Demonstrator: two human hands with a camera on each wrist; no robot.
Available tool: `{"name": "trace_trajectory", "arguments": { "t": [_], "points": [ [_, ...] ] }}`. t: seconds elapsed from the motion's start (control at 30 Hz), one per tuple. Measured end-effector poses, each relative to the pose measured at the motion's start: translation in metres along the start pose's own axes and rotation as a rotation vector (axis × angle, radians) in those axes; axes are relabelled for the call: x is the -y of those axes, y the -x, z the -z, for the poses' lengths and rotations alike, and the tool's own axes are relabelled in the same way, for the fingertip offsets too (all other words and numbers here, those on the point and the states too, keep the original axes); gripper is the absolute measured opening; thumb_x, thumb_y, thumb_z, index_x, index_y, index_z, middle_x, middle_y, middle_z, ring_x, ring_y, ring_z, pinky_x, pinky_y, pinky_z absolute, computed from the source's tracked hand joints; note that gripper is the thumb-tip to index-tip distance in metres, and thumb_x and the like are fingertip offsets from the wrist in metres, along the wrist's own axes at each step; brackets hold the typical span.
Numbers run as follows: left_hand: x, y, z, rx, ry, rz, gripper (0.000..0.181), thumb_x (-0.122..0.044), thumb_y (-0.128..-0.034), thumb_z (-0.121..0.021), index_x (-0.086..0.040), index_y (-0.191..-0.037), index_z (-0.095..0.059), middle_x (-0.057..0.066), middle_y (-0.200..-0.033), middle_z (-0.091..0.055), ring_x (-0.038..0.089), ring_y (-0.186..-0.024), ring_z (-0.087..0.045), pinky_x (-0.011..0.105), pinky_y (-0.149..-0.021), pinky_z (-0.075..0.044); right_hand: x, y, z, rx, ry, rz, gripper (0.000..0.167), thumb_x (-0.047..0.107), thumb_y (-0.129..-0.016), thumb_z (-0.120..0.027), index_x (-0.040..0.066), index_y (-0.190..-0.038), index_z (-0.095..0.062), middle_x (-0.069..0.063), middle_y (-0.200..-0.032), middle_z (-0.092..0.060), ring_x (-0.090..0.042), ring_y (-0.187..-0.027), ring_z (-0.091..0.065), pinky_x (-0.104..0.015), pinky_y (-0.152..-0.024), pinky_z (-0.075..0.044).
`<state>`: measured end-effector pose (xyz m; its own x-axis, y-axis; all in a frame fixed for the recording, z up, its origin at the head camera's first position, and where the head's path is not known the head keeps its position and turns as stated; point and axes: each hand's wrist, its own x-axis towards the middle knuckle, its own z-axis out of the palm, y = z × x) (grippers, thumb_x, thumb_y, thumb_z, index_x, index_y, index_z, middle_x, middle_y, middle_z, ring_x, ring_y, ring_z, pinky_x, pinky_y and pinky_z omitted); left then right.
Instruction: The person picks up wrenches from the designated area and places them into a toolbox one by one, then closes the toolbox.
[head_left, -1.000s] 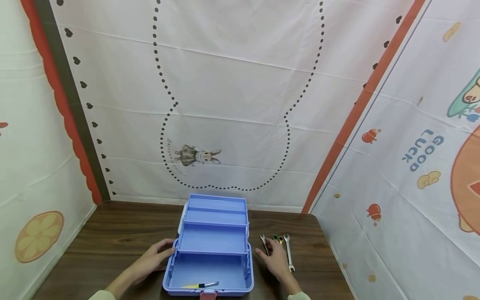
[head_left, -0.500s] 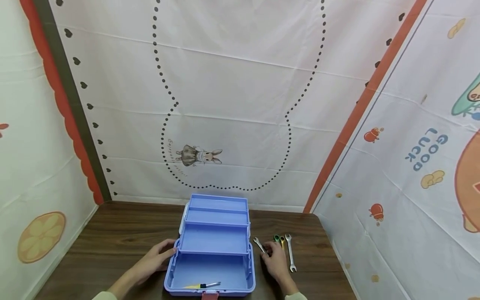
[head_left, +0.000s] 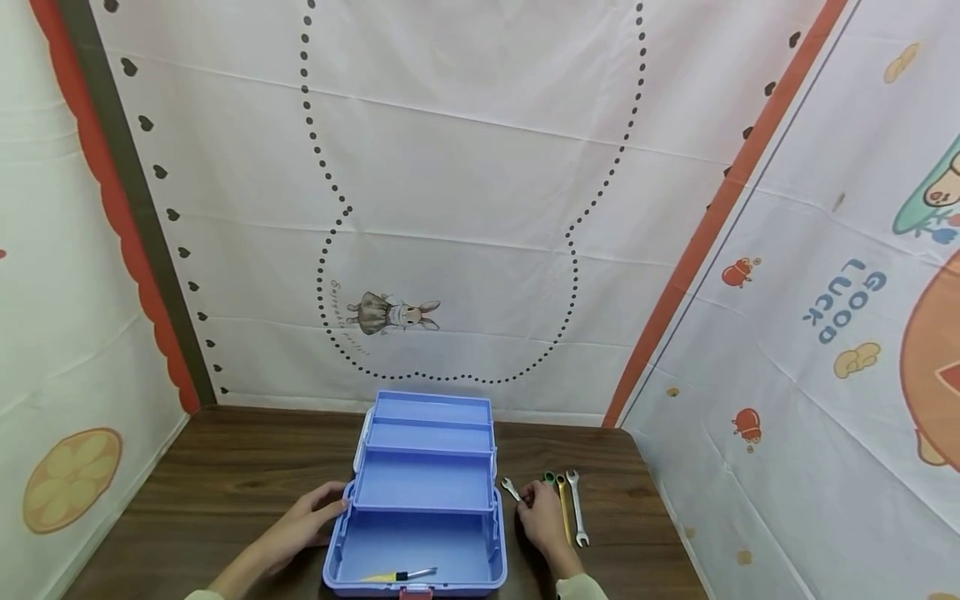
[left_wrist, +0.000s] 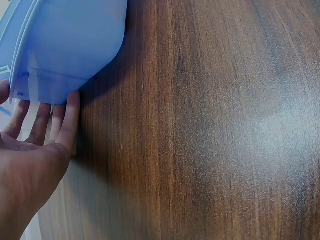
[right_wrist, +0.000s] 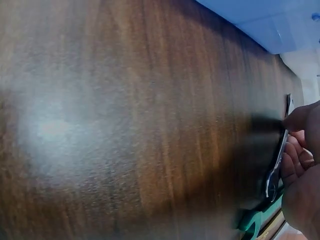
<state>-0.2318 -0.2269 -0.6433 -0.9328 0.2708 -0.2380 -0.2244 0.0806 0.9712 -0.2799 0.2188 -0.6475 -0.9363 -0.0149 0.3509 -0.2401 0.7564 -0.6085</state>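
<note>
Lower right in the head view, our right hand pinches a wrench slanting up-left toward the box.

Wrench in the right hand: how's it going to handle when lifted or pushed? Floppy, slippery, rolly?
Likely stiff: the wrench looks like one solid metal bar. Possibly a bit slippery, as its shiny surface suggests smooth metal in the right hand. Unlikely to roll if pushed; its thin profile in the right wrist view suggests sliding.

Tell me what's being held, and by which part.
The right grip pinches a wrench along its middle, both ends free; the left grip touches the blue toolbox.
</note>
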Motion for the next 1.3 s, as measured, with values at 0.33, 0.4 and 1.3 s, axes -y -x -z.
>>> {"name": "trace_trajectory", "arguments": {
  "t": [0.33, 0.4, 1.3],
  "points": [
    [0.0, 0.001, 0.0, 0.008, 0.004, -0.008, 0.064, -0.038, -0.1105, -0.059, 0.007, -0.153, -0.042, 0.031, -0.151, -0.043, 0.041, -0.13, -0.056, 0.058, -0.094, -0.06, -0.001, -0.003, -0.002, 0.031, 0.04, -0.045, 0.02, 0.0, -0.069, -0.079, 0.007, -0.08, -0.063, 0.0, -0.078, -0.054, -0.014, -0.072, -0.049, -0.034, -0.065, -0.045],
    [0.001, 0.001, -0.001, 0.009, 0.005, -0.012, 0.064, -0.038, -0.1106, -0.058, 0.006, -0.153, -0.041, 0.031, -0.151, -0.043, 0.04, -0.13, -0.056, 0.058, -0.094, -0.06, -0.002, -0.003, -0.003, 0.036, 0.045, -0.056, 0.021, 0.002, -0.069, -0.08, 0.007, -0.08, -0.063, -0.001, -0.078, -0.053, -0.013, -0.071, -0.048, -0.033, -0.064, -0.044],
    [0.004, 0.0, -0.003, -0.015, -0.007, -0.016, 0.062, -0.038, -0.1115, -0.056, 0.004, -0.154, -0.043, 0.03, -0.151, -0.045, 0.043, -0.134, -0.054, 0.061, -0.095, -0.059, -0.015, 0.001, -0.007, 0.002, -0.047, -0.07, 0.019, 0.0, -0.071, -0.077, 0.012, -0.08, -0.064, 0.005, -0.076, -0.057, -0.007, -0.071, -0.051, -0.028, -0.065, -0.046]
  ]
}}
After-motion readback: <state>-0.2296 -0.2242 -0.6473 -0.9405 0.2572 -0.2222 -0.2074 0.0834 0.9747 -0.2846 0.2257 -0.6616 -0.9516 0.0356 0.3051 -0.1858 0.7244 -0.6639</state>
